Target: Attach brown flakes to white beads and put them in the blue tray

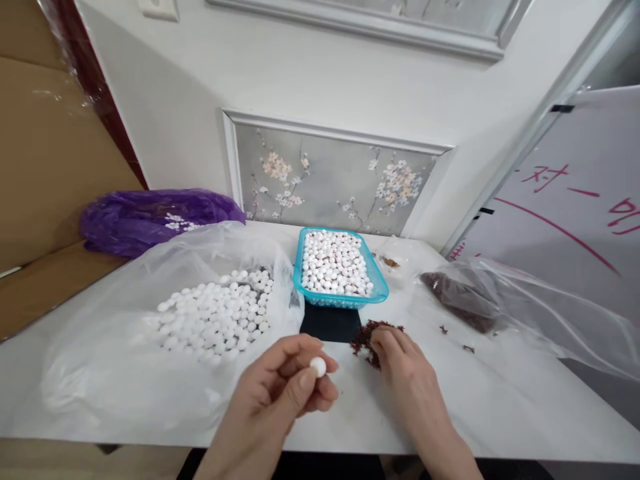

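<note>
My left hand [285, 390] pinches a small white ball [318, 366] between thumb and fingers, just above the white table [500, 407]. My right hand [400, 370] lies palm down to its right, fingertips curled into a little heap of dark red-brown bits [364, 339]. Behind both hands stands a turquoise basket [380, 293] full of white balls, resting on a black block [330, 322]. To the left, a clear plastic bag [115, 353] holds many more white balls [215, 313].
A second clear bag [525, 303] with dark red-brown material lies at the right. A purple bag [145, 217] sits at the back left beside cardboard [45, 153]. A whiteboard with red writing [575, 200] leans at the right. The table's front edge runs just below my hands.
</note>
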`<control>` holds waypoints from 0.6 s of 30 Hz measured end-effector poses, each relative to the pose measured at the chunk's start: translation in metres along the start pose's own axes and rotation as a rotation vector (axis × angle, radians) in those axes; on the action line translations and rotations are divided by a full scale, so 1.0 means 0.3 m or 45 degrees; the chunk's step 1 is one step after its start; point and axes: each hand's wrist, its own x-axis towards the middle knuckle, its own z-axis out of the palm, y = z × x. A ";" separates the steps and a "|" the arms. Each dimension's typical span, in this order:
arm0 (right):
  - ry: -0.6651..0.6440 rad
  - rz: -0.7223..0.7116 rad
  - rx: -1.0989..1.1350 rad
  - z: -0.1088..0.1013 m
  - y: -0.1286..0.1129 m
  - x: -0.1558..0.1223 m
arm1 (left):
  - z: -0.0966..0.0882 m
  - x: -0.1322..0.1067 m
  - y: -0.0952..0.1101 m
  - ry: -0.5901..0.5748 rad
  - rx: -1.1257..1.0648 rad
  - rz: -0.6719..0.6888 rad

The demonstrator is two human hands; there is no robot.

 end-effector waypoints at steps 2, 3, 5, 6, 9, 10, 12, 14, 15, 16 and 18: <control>0.075 0.084 0.069 -0.010 0.003 -0.007 | 0.029 0.004 -0.038 -0.078 -0.278 -0.218; 0.101 0.122 0.107 -0.016 0.004 -0.011 | 0.036 0.011 -0.058 -0.098 -0.377 -0.303; 0.120 0.178 0.211 -0.030 0.002 -0.018 | 0.041 0.032 -0.097 -0.106 -0.509 -0.438; 0.117 0.198 0.276 -0.037 -0.001 -0.021 | 0.040 0.043 -0.114 -0.089 -0.548 -0.485; 0.055 0.260 0.531 -0.054 -0.019 -0.033 | 0.037 0.067 -0.152 -0.008 -0.595 -0.557; 0.027 0.285 0.630 -0.058 -0.028 -0.038 | 0.035 0.072 -0.160 0.015 -0.598 -0.556; -0.036 0.324 0.878 -0.064 -0.051 -0.051 | 0.032 0.079 -0.174 0.044 -0.586 -0.539; -0.097 0.335 1.126 -0.067 -0.077 -0.065 | 0.025 0.082 -0.185 0.050 -0.561 -0.523; -0.122 0.336 1.230 -0.067 -0.090 -0.071 | 0.020 0.084 -0.191 0.048 -0.548 -0.513; -0.147 0.337 1.311 -0.067 -0.102 -0.076 | 0.015 0.085 -0.196 0.042 -0.539 -0.500; -0.169 0.347 1.403 -0.065 -0.122 -0.082 | 0.004 0.087 -0.206 -0.001 -0.531 -0.472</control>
